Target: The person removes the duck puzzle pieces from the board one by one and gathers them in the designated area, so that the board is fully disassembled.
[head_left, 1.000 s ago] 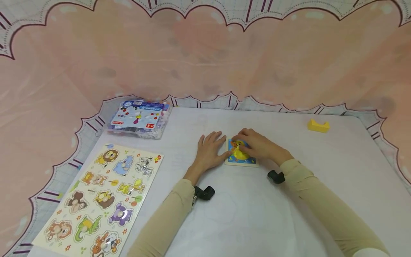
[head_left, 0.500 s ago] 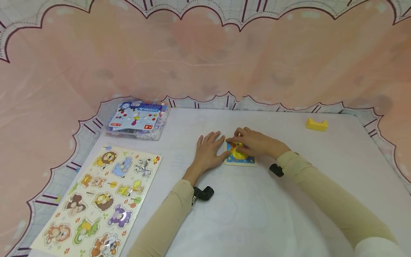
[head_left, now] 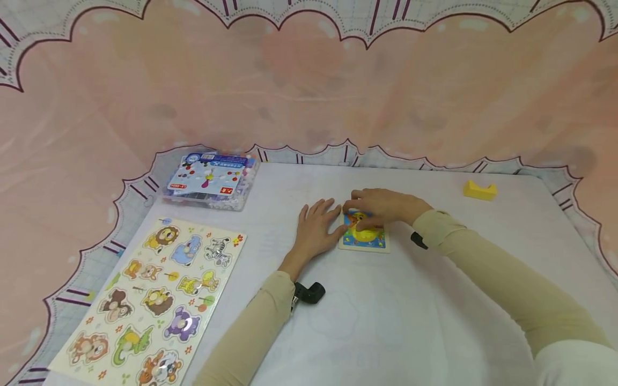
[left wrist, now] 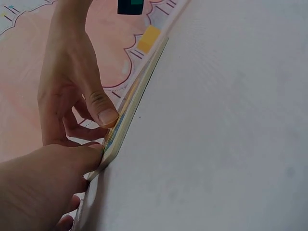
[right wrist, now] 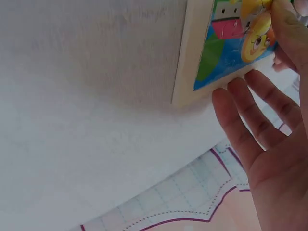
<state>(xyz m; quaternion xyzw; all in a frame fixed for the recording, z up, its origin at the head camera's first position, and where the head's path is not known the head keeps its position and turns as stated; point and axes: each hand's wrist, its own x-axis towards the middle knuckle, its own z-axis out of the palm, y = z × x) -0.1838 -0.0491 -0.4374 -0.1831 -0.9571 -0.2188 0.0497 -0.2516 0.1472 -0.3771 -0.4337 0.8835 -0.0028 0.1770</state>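
Observation:
A small square duck jigsaw puzzle (head_left: 364, 244), blue and yellow in a pale wooden frame, lies flat on the white table. My left hand (head_left: 315, 228) rests beside it, fingers spread and thumb at its left edge. From the right, my right hand (head_left: 388, 206) reaches over the puzzle, thumb on the duck and curled fingers at the far side. In the left wrist view the right thumb (left wrist: 108, 117) meets the puzzle's face. The right wrist view shows the duck's head and a house on the puzzle (right wrist: 216, 67), with several fingertips along the frame.
An animal puzzle board (head_left: 154, 295) lies at the left. Behind it stands a clear plastic box (head_left: 207, 179) with a blue printed label. A yellow notched block (head_left: 479, 191) sits at the back right. A patterned cloth backdrop (head_left: 309, 96) rises behind the table.
My right hand has shifted slightly toward the far edge of the puzzle, its wrist lifting and turning, so more of the duck shows. My left hand stays in place.

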